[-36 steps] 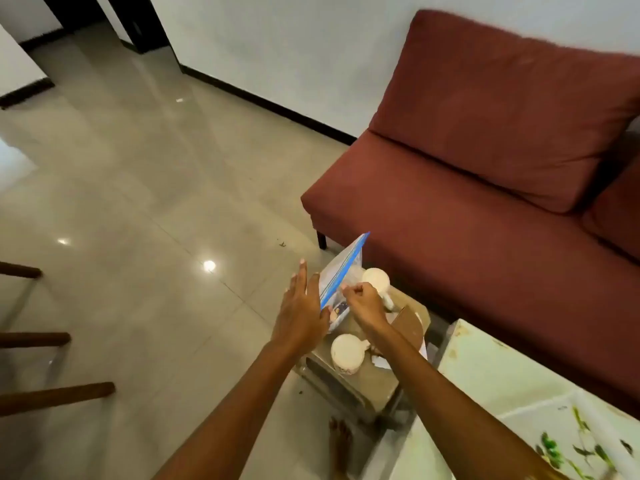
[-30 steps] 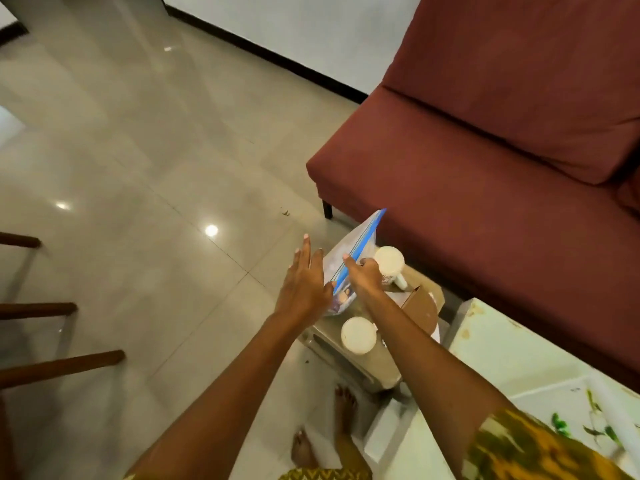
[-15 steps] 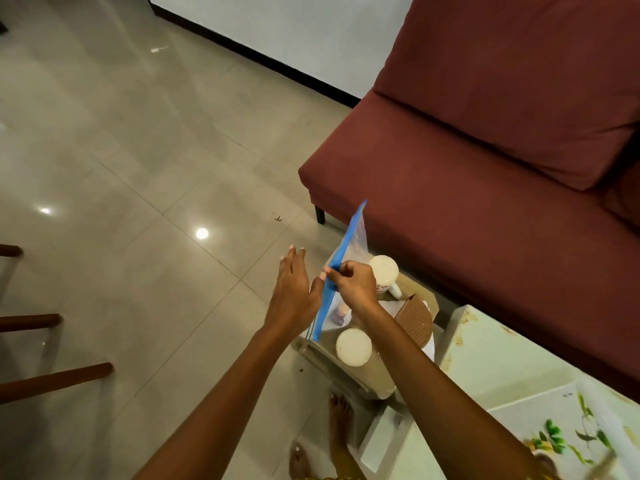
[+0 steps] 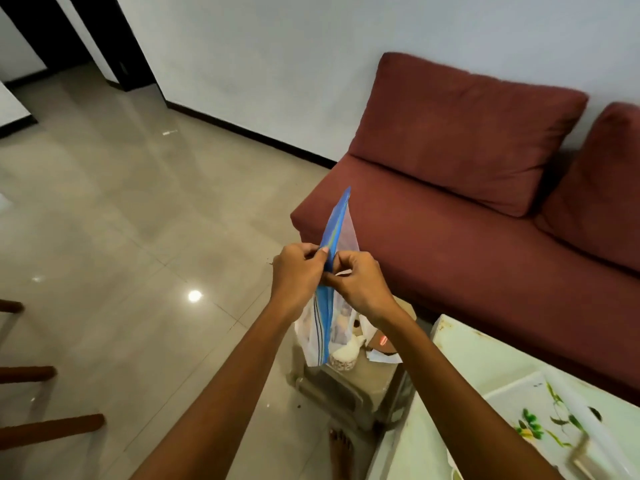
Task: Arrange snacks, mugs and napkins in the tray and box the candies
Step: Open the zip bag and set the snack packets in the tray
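Note:
A clear plastic zip bag [image 4: 337, 233] with a blue seal strip stands on edge in front of me, small wrapped items showing through its lower part. My left hand [image 4: 298, 277] pinches the blue strip from the left and my right hand [image 4: 358, 282] pinches it from the right, thumbs nearly touching. Below the bag, a beige stool [image 4: 346, 386] carries a white mug [image 4: 344, 355], partly seen through the plastic, and a brown cardboard box [image 4: 384, 341] with open flaps. At the lower right a white tray [image 4: 519, 389] with a green leaf print rests on a pale table [image 4: 460, 348].
A dark red sofa [image 4: 467, 244] runs behind the stool and table. Glossy tiled floor [image 4: 121, 220] spreads to the left. Wooden chair legs [image 4: 48, 427] jut in from the left edge. A bare foot [image 4: 341, 448] stands beside the stool.
The bag has been lifted off the stool and turned edge-on. My left hand, open beside it earlier, now pinches the blue strip together with my right hand.

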